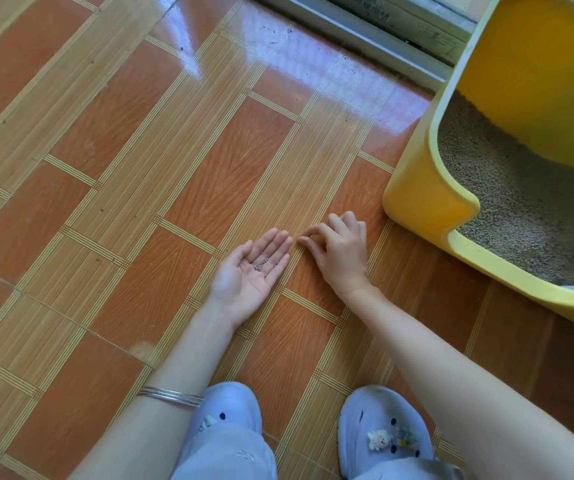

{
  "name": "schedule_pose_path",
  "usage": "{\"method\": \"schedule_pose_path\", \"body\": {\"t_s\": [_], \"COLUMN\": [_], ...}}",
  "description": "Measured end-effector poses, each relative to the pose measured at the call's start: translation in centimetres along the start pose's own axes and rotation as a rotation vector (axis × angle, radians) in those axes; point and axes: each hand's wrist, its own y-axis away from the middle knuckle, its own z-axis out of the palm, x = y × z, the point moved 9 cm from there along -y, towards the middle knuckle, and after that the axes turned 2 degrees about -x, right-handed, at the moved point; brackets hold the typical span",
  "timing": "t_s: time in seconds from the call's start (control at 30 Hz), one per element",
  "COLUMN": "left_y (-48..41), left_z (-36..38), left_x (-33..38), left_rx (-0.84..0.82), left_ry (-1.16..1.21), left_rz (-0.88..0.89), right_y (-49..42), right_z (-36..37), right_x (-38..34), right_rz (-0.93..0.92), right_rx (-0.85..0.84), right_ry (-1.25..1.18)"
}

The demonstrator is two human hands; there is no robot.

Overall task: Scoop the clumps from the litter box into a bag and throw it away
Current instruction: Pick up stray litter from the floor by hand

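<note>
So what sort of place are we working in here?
Most likely a home floor beside a doorway: glossy orange floor tiles, a yellow litter box holding grey litter, and a metal door track at the top.

A yellow plastic litter box (pixel 427 199) stands on the floor at the right. Its walls are tall at the back and along the sides, and the thick, rounded rim steps down to a low lip at the near side. It is open at the top. Inside lies a bed of fine grey-beige litter (pixel 521 209); the surface is uneven, banked higher against the far wall, and no separate clumps can be made out. A small cluster of grey litter grains (pixel 260 266) lies in the upturned palm of the left hand (pixel 250 271), well apart from the box.
</note>
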Motion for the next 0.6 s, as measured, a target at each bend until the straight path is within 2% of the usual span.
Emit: {"method": "schedule_pose_path", "body": {"t_s": [0.13,0.23,0.37,0.5,0.6], "left_y": [0.1,0.3,0.6,0.4,0.3], "left_z": [0.0,-0.1,0.2,1.7,3.7], "left_x": [-0.1,-0.1,-0.2,-0.2,-0.2], "left_rx": [0.010,0.022,0.032,0.032,0.009], "left_ry": [-0.014,-0.016,-0.007,-0.006,0.011], "left_rz": [0.005,0.007,0.009,0.015,0.016], "right_y": [-0.3,-0.5,-0.6,-0.9,-1.1], "right_z": [0.0,0.1,-0.4,-2.5,-4.0], "right_x": [-0.9,-0.7,-0.9,-3.4,-5.1], "right_rz": [-0.104,-0.060,0.004,0.004,-0.005], "right_rx": [0.000,-0.037,-0.119,-0.096,-0.084], "right_ry": [0.138,0.149,-0.042,-0.298,-0.395]}}
